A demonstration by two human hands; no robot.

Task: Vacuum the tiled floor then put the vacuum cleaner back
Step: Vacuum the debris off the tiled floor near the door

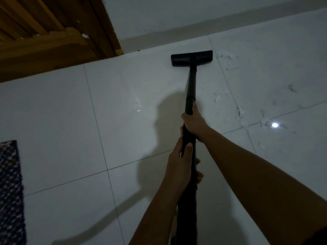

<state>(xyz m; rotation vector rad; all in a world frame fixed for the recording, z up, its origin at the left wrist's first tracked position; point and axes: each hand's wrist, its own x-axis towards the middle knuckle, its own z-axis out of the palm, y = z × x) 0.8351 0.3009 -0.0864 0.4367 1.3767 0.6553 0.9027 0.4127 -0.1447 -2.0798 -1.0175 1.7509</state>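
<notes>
Head view: your right hand [193,123] is clamped on the wand [191,89], your left hand [180,163] wrapped around it just behind. The nozzle [191,58] sits flat on the floor [70,121] ahead of both hands, near the wall. White scraps [242,114] lie right of your right hand — keep pushing straight and you'll likely miss them. Push further and the nozzle may knock the skirting.

Floor head [191,58] at twelve o'clock by the wall [177,16]; door [53,32] at ten; mat [10,191] at eight.
</notes>
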